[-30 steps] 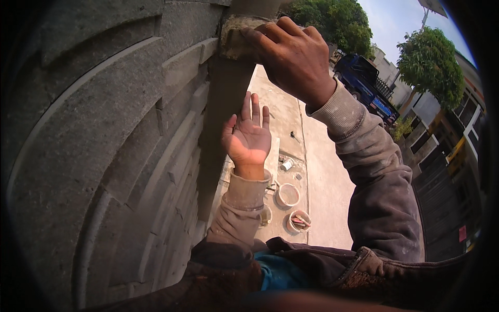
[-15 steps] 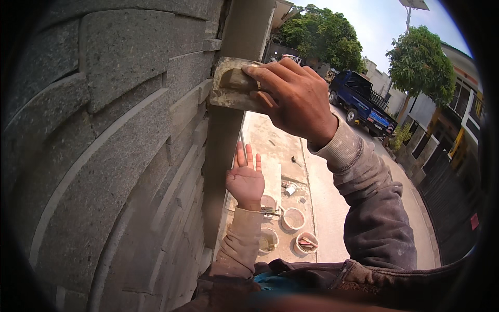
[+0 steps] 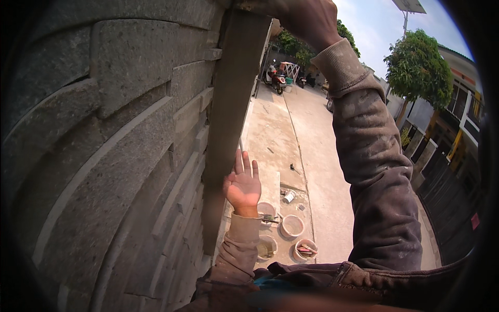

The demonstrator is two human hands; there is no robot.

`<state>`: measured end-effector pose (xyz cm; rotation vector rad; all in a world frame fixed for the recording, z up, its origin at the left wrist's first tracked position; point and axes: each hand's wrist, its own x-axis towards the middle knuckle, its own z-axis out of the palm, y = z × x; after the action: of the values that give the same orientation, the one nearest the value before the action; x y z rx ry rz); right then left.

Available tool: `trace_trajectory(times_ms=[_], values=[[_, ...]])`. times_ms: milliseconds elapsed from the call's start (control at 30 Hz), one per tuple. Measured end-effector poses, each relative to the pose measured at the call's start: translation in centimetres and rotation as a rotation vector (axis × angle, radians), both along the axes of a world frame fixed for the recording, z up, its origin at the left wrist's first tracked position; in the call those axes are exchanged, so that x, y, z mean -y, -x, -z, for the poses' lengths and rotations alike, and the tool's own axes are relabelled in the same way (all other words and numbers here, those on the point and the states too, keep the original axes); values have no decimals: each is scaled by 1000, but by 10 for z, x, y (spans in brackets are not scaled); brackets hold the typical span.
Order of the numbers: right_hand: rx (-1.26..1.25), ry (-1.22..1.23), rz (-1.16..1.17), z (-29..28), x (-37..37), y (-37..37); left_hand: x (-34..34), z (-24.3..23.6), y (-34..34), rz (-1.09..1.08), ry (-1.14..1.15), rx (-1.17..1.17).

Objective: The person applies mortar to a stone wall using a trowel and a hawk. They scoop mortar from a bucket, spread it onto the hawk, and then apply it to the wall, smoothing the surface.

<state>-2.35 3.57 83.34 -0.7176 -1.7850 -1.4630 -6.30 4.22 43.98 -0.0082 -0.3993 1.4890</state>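
Note:
My right hand (image 3: 312, 20) is raised at the top edge, its fingers mostly cut off by the picture's rim. It grips a plastering float (image 3: 254, 6), of which only a dim lower part shows against the top of a smooth grey plastered column (image 3: 231, 88). Lower down, my left hand (image 3: 243, 188) is open beside the column's right edge, palm showing and fingers stretched upward. A thin pale strip (image 3: 240, 144) runs along that edge just above its fingertips; whether they touch it, I cannot tell.
Rough grey stone cladding (image 3: 130, 135) fills the left side. On the ground below stand several buckets, one with tools (image 3: 305, 250), near a white container (image 3: 289, 196). Farther off are a parked motorbike (image 3: 275, 78), a tree (image 3: 418, 67) and a dark gate (image 3: 449, 208).
My right hand has moved up along the column with the float, nearly leaving the picture. My left hand stays open in about the same place.

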Motion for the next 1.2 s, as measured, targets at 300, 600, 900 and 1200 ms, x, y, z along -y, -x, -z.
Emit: trace_trajectory(times_ms=[300,600,900,1200], values=[[38,37,17,-9,-3,0,3,-2,1,11,-16,-9],[127,76,48,24,-2,0,6,-6,6,42,14,128],[213,51,57,53,6,-1,6,-5,7,56,20,159],[259,-18,42,84,10,1,3,-1,6,54,12,172]])
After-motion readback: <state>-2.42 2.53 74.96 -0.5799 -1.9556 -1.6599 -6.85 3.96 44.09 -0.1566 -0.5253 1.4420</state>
